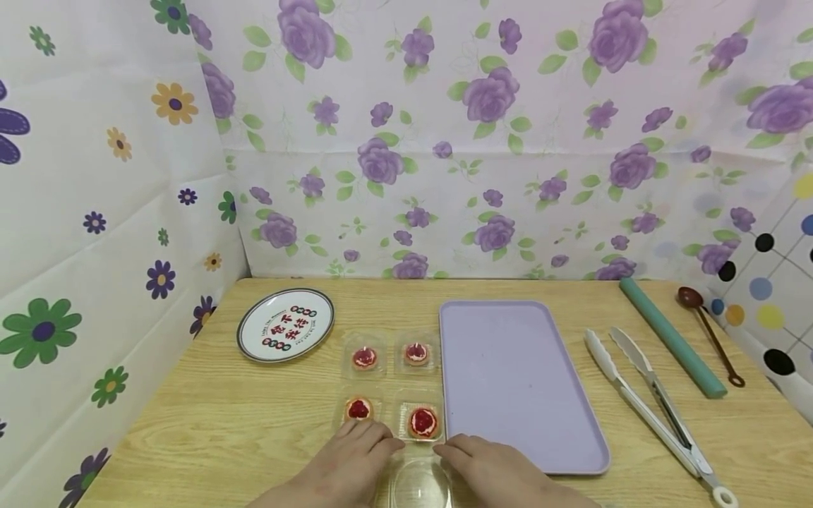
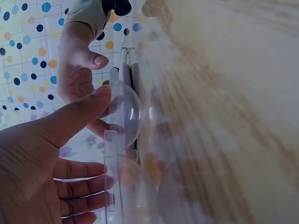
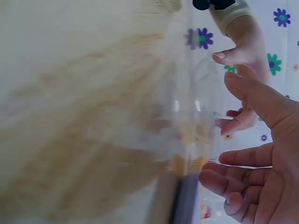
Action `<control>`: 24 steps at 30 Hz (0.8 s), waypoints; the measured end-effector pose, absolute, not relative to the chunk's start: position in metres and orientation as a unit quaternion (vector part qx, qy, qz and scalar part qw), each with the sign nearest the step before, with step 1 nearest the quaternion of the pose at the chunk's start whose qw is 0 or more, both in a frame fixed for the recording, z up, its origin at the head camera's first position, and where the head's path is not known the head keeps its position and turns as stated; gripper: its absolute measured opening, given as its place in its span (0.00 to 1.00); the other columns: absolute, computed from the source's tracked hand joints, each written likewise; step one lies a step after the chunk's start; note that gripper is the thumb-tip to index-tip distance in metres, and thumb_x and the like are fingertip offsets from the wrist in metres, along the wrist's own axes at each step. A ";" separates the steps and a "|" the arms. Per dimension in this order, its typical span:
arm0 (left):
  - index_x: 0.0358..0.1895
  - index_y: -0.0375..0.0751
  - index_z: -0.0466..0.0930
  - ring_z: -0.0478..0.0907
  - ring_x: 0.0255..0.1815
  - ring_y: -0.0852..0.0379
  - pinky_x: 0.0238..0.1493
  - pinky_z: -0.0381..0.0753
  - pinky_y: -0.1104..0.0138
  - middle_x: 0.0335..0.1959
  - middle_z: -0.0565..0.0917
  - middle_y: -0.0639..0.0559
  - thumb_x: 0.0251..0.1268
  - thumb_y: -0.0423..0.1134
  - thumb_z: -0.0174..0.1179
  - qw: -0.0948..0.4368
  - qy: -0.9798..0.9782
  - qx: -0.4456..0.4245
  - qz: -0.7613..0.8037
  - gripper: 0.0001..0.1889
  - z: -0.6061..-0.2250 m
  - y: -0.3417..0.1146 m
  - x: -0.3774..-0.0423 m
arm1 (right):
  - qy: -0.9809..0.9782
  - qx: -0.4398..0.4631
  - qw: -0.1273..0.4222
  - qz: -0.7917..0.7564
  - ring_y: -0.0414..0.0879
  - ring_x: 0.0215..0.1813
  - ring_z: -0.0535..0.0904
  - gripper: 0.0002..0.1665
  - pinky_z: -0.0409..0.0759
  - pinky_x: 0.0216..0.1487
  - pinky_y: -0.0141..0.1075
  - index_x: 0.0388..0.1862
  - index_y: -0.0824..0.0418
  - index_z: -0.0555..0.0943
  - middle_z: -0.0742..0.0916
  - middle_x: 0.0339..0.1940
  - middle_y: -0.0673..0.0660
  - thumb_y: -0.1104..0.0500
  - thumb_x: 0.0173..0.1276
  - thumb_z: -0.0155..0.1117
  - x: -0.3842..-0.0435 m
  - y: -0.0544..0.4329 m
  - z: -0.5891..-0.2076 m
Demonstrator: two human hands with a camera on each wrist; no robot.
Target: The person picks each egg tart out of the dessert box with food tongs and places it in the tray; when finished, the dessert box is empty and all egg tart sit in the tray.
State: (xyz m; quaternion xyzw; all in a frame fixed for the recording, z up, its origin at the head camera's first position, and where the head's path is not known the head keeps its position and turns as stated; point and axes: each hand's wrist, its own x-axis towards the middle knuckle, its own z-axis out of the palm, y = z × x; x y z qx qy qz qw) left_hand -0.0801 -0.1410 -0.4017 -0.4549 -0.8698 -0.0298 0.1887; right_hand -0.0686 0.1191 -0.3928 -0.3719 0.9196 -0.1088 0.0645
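Observation:
Small red-topped tarts sit in several clear plastic boxes in the middle of the table. The near right box (image 1: 401, 424) holds a tart (image 1: 422, 422), and its clear domed lid (image 1: 421, 487) lies folded back toward me. On the left side of this box is my left hand (image 1: 352, 451), fingers extended, thumb close to the clear rim; it partly covers the near left tart (image 1: 358, 408). My right hand (image 1: 492, 469) is at the box's right side, fingers loosely bent, nothing visible in its grasp. Whether either hand touches the plastic I cannot tell for sure.
A lilac tray (image 1: 511, 381) lies right of the boxes, close beside them. Farther right are metal tongs (image 1: 667, 416), a green rolling pin (image 1: 673, 337) and a brown spoon (image 1: 714, 335). A white plate (image 1: 254, 328) with red lettering stands at the back left.

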 end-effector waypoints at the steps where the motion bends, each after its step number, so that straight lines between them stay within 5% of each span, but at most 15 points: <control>1: 0.50 0.44 0.79 0.73 0.46 0.60 0.51 0.73 0.67 0.41 0.76 0.58 0.44 0.74 0.61 0.183 -0.870 -0.456 -0.034 0.39 -0.400 -0.142 -0.080 | 0.920 -0.372 0.068 -0.105 0.43 0.56 0.79 0.48 0.83 0.51 0.36 0.63 0.58 0.75 0.82 0.56 0.51 0.25 0.56 0.58 -0.069 0.119 -0.390; 10: 0.55 0.46 0.76 0.71 0.50 0.60 0.54 0.73 0.63 0.47 0.75 0.58 0.34 0.66 0.72 0.139 -0.885 -0.436 -0.090 0.42 -0.379 -0.150 -0.087 | 0.913 -0.388 0.071 -0.106 0.42 0.54 0.80 0.47 0.83 0.52 0.36 0.63 0.58 0.75 0.82 0.55 0.50 0.27 0.55 0.61 -0.072 0.124 -0.362; 17: 0.57 0.51 0.75 0.72 0.53 0.59 0.54 0.77 0.61 0.52 0.76 0.58 0.40 0.59 0.73 0.072 -0.901 -0.396 -0.162 0.37 -0.362 -0.165 -0.106 | 0.919 -0.375 0.033 -0.115 0.44 0.56 0.80 0.44 0.83 0.53 0.41 0.65 0.57 0.72 0.82 0.57 0.49 0.33 0.56 0.66 -0.079 0.126 -0.339; 24: 0.59 0.51 0.75 0.73 0.57 0.53 0.59 0.76 0.54 0.54 0.76 0.56 0.42 0.52 0.75 0.056 -0.902 -0.372 -0.211 0.35 -0.354 -0.180 -0.136 | 0.913 -0.388 0.000 -0.122 0.37 0.44 0.80 0.40 0.83 0.42 0.33 0.62 0.57 0.75 0.83 0.52 0.49 0.36 0.58 0.67 -0.096 0.123 -0.321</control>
